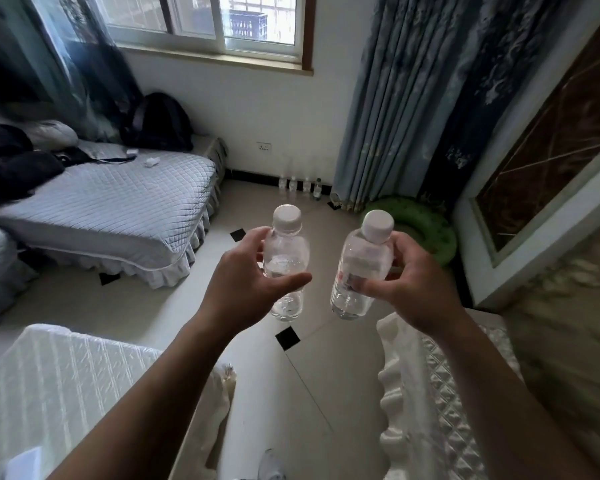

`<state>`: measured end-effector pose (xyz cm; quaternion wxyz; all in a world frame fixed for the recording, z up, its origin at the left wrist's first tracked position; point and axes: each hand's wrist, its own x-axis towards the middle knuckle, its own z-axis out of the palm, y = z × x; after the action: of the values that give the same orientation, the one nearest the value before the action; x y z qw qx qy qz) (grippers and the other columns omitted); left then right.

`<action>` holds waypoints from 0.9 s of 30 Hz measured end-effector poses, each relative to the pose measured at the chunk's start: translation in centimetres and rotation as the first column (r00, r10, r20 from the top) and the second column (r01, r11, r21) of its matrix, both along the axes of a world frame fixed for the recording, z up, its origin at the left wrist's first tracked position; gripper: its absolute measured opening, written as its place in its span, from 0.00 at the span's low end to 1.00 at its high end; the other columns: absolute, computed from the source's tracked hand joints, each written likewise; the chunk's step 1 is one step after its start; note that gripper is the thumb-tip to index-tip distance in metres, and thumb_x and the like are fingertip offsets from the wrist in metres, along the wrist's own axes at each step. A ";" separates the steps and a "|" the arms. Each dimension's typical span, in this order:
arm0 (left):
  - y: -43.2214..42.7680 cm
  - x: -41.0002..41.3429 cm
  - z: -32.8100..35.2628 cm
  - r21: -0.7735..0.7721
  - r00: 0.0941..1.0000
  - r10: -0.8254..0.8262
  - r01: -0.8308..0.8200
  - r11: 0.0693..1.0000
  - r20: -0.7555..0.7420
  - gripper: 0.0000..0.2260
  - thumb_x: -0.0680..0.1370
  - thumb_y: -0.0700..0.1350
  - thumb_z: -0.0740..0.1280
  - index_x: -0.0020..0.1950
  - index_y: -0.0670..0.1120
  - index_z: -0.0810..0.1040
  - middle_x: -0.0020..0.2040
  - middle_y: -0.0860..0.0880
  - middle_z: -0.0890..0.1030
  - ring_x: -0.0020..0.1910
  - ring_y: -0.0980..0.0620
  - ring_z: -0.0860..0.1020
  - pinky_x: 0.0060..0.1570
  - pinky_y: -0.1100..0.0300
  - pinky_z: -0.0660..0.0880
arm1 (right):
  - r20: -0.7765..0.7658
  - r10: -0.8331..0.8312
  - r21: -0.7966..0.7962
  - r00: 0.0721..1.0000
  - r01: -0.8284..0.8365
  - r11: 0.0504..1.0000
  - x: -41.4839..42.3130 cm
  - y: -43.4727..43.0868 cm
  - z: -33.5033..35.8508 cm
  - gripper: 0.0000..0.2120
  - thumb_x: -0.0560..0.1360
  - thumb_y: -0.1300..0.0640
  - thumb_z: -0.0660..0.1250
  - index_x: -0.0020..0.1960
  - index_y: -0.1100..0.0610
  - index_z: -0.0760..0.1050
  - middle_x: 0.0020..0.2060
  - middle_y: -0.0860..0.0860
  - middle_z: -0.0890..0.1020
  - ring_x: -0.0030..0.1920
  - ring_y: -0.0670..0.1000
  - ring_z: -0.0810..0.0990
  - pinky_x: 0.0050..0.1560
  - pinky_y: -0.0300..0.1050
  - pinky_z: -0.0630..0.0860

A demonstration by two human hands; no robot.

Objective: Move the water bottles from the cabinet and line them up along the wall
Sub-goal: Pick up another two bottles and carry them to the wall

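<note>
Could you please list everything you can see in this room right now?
Held bottles: two, clear with white caps, raised mid-room.
Floor bottles: four, clear, lined against the far wall.
Bed: one, grey quilted, left.
Backpack: one, black, on bed's far end.
Curtains: two, blue-grey, either side of window.
Swim ring: one, green, floor beside right curtain.
Left hand: grips one held bottle.
Right hand: grips the other.

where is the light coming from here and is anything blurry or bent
Head view: daylight enters through the window, panes washed out; the left bottle in the left hand and right bottle in the right hand look sharp; the frame's right edge beyond the curtain is smeared; the wide lens bows straight lines; the bottles along the wall are small and soft.
</note>
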<state>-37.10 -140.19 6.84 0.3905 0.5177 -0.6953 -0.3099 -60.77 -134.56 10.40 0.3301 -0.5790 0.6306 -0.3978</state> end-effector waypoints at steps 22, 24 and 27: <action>-30.1 -5.1 -0.7 0.029 0.998 0.054 -0.055 0.998 0.035 0.39 0.60 0.64 0.77 0.68 0.52 0.71 0.55 0.54 0.82 0.52 0.57 0.81 0.51 0.54 0.81 | 0.080 0.053 0.016 0.995 -0.054 0.998 -5.5 -32.9 -2.2 0.30 0.63 0.56 0.81 0.62 0.47 0.73 0.50 0.44 0.83 0.48 0.41 0.82 0.47 0.38 0.79; -33.4 -6.3 -0.5 0.022 0.996 0.081 -0.082 0.996 0.041 0.38 0.61 0.63 0.78 0.67 0.52 0.71 0.55 0.54 0.82 0.52 0.57 0.81 0.51 0.55 0.80 | 0.078 0.084 0.016 0.993 -0.086 0.996 -6.7 -36.8 -2.1 0.30 0.63 0.56 0.81 0.61 0.47 0.73 0.50 0.43 0.83 0.48 0.41 0.82 0.47 0.38 0.79; -37.6 -7.6 0.0 0.017 0.992 0.122 -0.122 0.992 0.031 0.36 0.61 0.62 0.78 0.66 0.53 0.72 0.53 0.55 0.82 0.51 0.57 0.81 0.51 0.56 0.80 | 0.065 0.131 0.024 0.989 -0.133 0.991 -8.0 -42.4 -1.7 0.32 0.62 0.56 0.81 0.62 0.48 0.72 0.50 0.45 0.83 0.49 0.43 0.82 0.51 0.45 0.81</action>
<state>-44.69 -177.80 6.87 0.3933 0.5676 -0.6651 -0.2842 -68.73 -176.94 8.70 0.3836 -0.6018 0.5855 -0.3844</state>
